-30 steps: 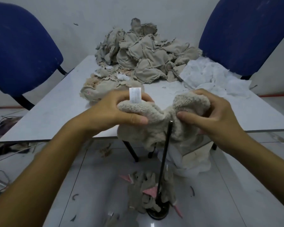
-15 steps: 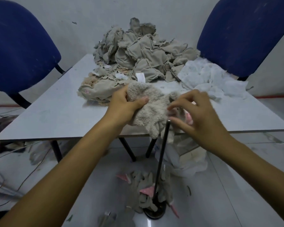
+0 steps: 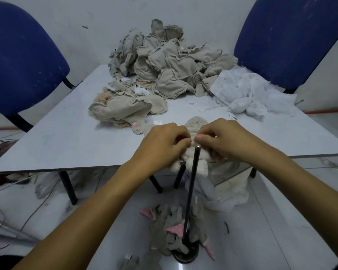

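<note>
Hands: left (image 3: pixel 164 147), right (image 3: pixel 224 141) pinch plush (image 3: pixel 194 123) | hangs lengthwise downward (atop upright rod (image 3: pixel 191 191))

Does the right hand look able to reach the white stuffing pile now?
Not yet, probably: the right hand pinches the fleece piece over the rod. The table between it and the white stuffing pile looks unobstructed, so letting go should suffice.

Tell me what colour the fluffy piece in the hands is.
Plain cream-beige, with no pattern; the fluffy piece shows best in the head view.
</note>
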### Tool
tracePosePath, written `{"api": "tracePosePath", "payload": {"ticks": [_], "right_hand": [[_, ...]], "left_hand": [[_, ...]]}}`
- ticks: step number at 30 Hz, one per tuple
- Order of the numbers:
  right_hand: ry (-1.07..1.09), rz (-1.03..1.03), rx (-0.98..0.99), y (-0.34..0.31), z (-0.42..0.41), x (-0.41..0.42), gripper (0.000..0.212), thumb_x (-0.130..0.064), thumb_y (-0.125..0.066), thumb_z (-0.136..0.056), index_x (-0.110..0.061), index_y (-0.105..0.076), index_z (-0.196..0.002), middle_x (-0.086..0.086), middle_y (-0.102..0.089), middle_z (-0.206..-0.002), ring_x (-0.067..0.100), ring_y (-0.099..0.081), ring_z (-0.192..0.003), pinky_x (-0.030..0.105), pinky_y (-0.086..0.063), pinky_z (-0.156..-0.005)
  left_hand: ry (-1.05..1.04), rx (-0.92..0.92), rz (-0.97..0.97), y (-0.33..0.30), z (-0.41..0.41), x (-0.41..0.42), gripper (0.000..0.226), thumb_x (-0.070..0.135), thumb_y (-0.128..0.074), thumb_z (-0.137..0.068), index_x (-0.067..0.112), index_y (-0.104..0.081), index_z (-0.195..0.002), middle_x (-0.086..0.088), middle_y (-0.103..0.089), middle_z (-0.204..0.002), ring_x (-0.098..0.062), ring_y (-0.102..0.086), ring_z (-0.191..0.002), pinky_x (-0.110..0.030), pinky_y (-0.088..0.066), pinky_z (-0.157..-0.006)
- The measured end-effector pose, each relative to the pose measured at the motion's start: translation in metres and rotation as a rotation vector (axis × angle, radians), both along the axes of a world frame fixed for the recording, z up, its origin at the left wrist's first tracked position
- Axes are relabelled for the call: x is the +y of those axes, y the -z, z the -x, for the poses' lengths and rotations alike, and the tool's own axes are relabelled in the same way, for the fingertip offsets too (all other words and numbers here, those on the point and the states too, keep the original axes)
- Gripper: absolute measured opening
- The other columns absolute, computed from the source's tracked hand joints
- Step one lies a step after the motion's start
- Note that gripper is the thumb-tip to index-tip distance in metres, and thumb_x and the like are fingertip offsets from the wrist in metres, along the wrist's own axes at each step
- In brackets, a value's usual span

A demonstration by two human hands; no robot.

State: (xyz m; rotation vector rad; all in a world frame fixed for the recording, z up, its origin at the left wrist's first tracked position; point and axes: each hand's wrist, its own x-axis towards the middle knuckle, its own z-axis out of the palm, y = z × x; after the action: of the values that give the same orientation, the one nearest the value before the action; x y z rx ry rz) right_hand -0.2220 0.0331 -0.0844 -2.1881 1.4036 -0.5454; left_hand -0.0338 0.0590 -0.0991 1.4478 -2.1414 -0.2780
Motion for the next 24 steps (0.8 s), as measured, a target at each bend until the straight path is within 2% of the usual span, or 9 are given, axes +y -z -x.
{"api": "tracePosePath", "payload": {"ticks": [2, 6, 11, 14, 16, 19, 21, 24], "right_hand": [[0.014, -0.017, -0.025, 0.0, 0.003, 0.001, 0.01, -0.033, -0.067, -0.091, -0.025, -0.062, -0.092, -0.003, -0.067, -0.063, 0.009, -0.065, -0.054, 0.019, -0.045, -0.047], [-0.036, 0.058, 0.236, 0.001, 0.001, 0.007, 0.027, -0.046, -0.073, -0.077, -0.032, -0.058, -0.095, -0.012, -0.056, -0.081, 0.008, -0.056, -0.076, 0.031, -0.047, -0.065], [0.077, 0.293, 0.351, 0.01, -0.007, 0.014, 0.018, -0.045, -0.063, -0.083, -0.029, -0.057, -0.087, -0.008, -0.055, -0.086, 0.018, -0.055, -0.082, 0.031, -0.037, -0.058], [0.117, 0.262, 0.227, 0.014, -0.011, 0.017, 0.018, -0.042, -0.061, -0.082, -0.027, -0.051, -0.079, -0.008, -0.057, -0.08, 0.02, -0.055, -0.079, 0.03, -0.035, -0.056], [0.11, 0.193, 0.159, 0.014, -0.01, 0.016, 0.02, -0.043, -0.06, -0.082, -0.029, -0.047, -0.087, -0.008, -0.06, -0.081, 0.021, -0.056, -0.08, 0.032, -0.041, -0.059], [0.105, 0.164, 0.075, 0.007, -0.006, 0.017, 0.018, -0.042, -0.058, -0.085, -0.035, -0.048, -0.097, -0.005, -0.062, -0.077, 0.022, -0.058, -0.079, 0.04, -0.052, -0.069], [0.137, 0.252, -0.055, 0.002, -0.002, 0.019, 0.009, -0.037, -0.06, -0.085, -0.031, -0.054, -0.089, -0.005, -0.06, -0.068, 0.019, -0.059, -0.073, 0.043, -0.053, -0.068], [0.111, 0.486, -0.151, 0.002, -0.006, 0.03, 0.01, -0.03, -0.06, -0.085, -0.021, -0.057, -0.087, -0.004, -0.058, -0.063, 0.023, -0.057, -0.063, 0.045, -0.05, -0.06]], "left_hand": [[-0.049, 0.053, -0.046, 0.0, 0.002, 0.0, 0.013, 0.037, -0.067, -0.09, 0.03, -0.067, -0.101, 0.009, -0.066, -0.084, -0.016, -0.061, -0.087, -0.041, -0.052, -0.08], [-0.108, -0.05, -0.129, -0.002, 0.008, 0.0, 0.03, 0.047, -0.071, -0.081, 0.035, -0.06, -0.105, 0.012, -0.057, -0.078, -0.019, -0.06, -0.09, -0.038, -0.052, -0.077], [-0.06, -0.102, -0.036, -0.002, 0.018, 0.0, 0.017, 0.034, -0.065, -0.086, 0.024, -0.061, -0.098, 0.006, -0.046, -0.094, -0.017, -0.047, -0.096, -0.036, -0.046, -0.075], [-0.011, -0.117, 0.07, -0.001, 0.021, 0.004, 0.012, 0.024, -0.061, -0.09, 0.013, -0.057, -0.095, -0.001, -0.048, -0.098, -0.022, -0.046, -0.096, -0.043, -0.046, -0.073], [0.038, -0.04, 0.168, -0.003, 0.021, 0.009, 0.008, 0.014, -0.06, -0.092, 0.006, -0.057, -0.094, -0.007, -0.051, -0.093, -0.026, -0.049, -0.086, -0.047, -0.045, -0.071], [0.128, -0.005, 0.319, -0.009, 0.018, 0.016, 0.004, 0.003, -0.063, -0.09, 0.0, -0.062, -0.093, -0.012, -0.057, -0.086, -0.029, -0.053, -0.073, -0.044, -0.045, -0.064], [0.152, -0.03, 0.395, -0.012, 0.017, 0.019, 0.008, 0.0, -0.066, -0.086, 0.0, -0.065, -0.094, -0.014, -0.06, -0.086, -0.03, -0.055, -0.072, -0.043, -0.047, -0.061], [0.09, -0.025, 0.357, -0.018, 0.016, 0.022, 0.017, 0.006, -0.064, -0.083, 0.005, -0.061, -0.1, -0.01, -0.058, -0.09, -0.03, -0.054, -0.076, -0.046, -0.049, -0.062]]}}
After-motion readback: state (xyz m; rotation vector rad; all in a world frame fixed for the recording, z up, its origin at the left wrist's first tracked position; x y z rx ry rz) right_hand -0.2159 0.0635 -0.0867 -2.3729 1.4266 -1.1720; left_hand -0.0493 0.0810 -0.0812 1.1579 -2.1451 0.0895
